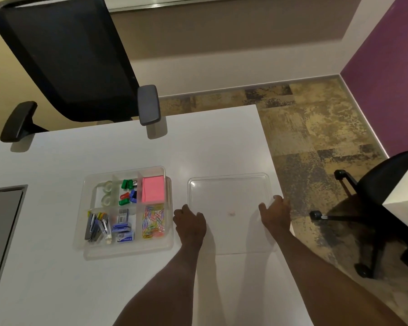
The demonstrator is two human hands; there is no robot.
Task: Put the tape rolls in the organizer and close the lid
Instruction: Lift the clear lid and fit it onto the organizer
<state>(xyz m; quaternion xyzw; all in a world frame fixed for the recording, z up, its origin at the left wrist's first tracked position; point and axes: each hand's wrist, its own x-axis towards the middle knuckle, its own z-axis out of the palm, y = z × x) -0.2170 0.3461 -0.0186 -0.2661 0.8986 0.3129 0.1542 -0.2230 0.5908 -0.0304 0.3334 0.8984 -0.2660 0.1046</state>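
A clear plastic organizer with several compartments sits open on the white table. Two clear tape rolls lie in its far-left compartment, one behind the other. The clear lid lies flat on the table to the right of the organizer. My left hand rests on the lid's left edge, fingers curled over it. My right hand lies on the lid's right edge near the table's side. Whether the lid is lifted off the table I cannot tell.
The other compartments hold pink sticky notes, coloured paper clips, binder clips, staple boxes and pens. A black office chair stands behind the table, another to the right on the floor. A grey cable hatch is set in at left.
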